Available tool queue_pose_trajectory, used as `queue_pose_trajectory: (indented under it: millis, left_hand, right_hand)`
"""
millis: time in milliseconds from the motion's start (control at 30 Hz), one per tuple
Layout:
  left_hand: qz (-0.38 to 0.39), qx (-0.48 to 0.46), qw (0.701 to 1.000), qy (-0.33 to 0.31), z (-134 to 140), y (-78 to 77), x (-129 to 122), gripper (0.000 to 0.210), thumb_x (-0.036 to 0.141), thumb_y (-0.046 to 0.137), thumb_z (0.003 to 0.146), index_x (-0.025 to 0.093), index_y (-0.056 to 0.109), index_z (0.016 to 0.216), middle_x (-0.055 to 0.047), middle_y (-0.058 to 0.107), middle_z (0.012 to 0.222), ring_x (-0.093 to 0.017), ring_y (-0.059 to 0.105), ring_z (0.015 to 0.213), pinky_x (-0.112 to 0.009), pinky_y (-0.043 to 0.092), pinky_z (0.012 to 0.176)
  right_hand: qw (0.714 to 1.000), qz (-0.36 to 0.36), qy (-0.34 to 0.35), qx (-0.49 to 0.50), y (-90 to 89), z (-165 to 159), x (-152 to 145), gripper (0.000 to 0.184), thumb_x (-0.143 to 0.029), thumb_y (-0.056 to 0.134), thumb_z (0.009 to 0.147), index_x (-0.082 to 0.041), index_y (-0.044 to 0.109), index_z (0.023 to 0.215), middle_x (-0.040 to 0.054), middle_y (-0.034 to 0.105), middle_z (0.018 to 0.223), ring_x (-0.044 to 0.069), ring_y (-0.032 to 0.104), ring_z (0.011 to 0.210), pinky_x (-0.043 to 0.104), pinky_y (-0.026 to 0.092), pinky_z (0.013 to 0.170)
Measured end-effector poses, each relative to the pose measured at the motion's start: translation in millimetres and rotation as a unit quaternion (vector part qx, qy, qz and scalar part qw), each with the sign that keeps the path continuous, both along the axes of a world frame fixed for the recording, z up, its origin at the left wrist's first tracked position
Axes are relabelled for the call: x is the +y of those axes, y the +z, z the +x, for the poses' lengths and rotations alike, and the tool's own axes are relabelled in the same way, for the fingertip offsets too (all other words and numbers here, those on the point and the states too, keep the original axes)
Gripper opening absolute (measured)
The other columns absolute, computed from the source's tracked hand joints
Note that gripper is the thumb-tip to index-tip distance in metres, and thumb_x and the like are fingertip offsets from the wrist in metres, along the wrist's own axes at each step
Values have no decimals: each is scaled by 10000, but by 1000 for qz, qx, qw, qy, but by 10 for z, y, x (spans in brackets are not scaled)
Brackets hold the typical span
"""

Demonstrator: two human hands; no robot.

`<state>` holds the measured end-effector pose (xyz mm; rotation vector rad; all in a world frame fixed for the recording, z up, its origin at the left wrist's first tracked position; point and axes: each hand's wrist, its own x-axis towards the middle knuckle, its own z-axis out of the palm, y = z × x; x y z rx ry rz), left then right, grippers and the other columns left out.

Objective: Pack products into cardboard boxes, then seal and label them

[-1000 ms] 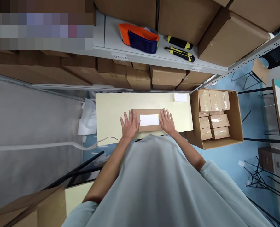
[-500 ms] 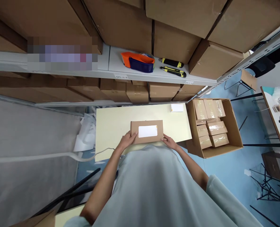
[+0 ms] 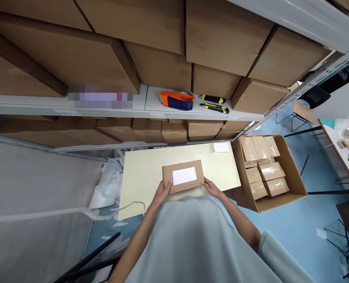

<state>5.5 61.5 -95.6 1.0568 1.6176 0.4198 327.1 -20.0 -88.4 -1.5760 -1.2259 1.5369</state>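
Note:
A small brown cardboard box (image 3: pixel 168 171) with a white label (image 3: pixel 184 176) on its top face is held in front of my body, above the cream table (image 3: pixel 142 169). My left hand (image 3: pixel 162 192) grips its lower left corner, thumb on top and the other fingers mostly hidden. At the right edge, my right hand (image 3: pixel 210 186) clasps the box with its fingertips. A stack of white labels (image 3: pixel 221 147) lies near the table's far right corner.
To the right stands a large open carton (image 3: pixel 294 188) with several taped boxes inside. Above the table, a shelf (image 3: pixel 153 96) carries big cartons, an orange-and-blue tape dispenser (image 3: pixel 177 101) and two utility knives (image 3: pixel 214 108). A white hose (image 3: pixel 86 211) hangs at left.
The box has tilted slightly in my hands, its right side now raised in view. Both hands still hold it. My view has tipped upward, showing more of the shelf.

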Motion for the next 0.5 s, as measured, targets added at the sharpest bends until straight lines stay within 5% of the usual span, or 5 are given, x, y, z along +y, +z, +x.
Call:
queue_pose_trajectory:
  millis: [233,500]
  left_hand:
    - [66,-77,995,-24,-123,109,238,767,674,641,936,139,592,1483,-207,705,1539,-354,668,1443,-494,502,1259]
    - [83,-39,996,-23,-199,109,584,669,542,717,845,144,636,1376,-212,784,1387,-384,738,1336,-545,580,1183]
  right_hand:
    - [996,43,-20,-77,231,-142,348,736,-665,500,1082,-243,550,1683,108,665,1625,272,595,1539,492,484,1273]
    - [996,43,-1,-83,83,-284,626,712,-593,692,964,-248,648,1586,123,770,1472,321,763,1290,546,604,1117]
